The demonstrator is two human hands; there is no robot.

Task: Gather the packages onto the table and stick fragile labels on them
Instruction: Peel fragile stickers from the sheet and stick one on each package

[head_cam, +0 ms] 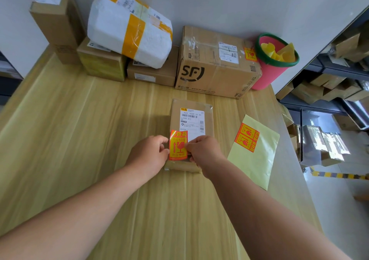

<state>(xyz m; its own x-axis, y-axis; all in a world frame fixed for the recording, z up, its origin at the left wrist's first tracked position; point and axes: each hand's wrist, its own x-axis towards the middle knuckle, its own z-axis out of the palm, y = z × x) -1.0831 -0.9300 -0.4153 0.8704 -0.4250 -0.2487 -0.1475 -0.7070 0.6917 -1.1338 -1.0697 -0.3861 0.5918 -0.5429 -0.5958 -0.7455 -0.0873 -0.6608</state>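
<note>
1. Brown paper wraps the small package (191,118), which lies flat near the middle of the desk (79,140) with its white shipping slip (192,120) facing up.
2. A red-and-orange fragile label (178,147) lies over the package's near-left part and overlaps the slip's lower corner.
3. Our left hand (148,154) pinches the label's left edge, fingers curled.
4. Our right hand (203,150) pinches its right edge the same way.
5. Toward the desk's right edge, just beside the package, a yellow backing sheet (259,160) carries two more labels (247,140).
6. Along the far edge stand an SF carton (215,66) bearing its own sticker (250,54), a white foam parcel (127,28) resting on smaller boxes (151,76), and a tall carton (56,20) at the far-left corner.
7. A pink bin (269,74) stands at the far-right corner.
</note>
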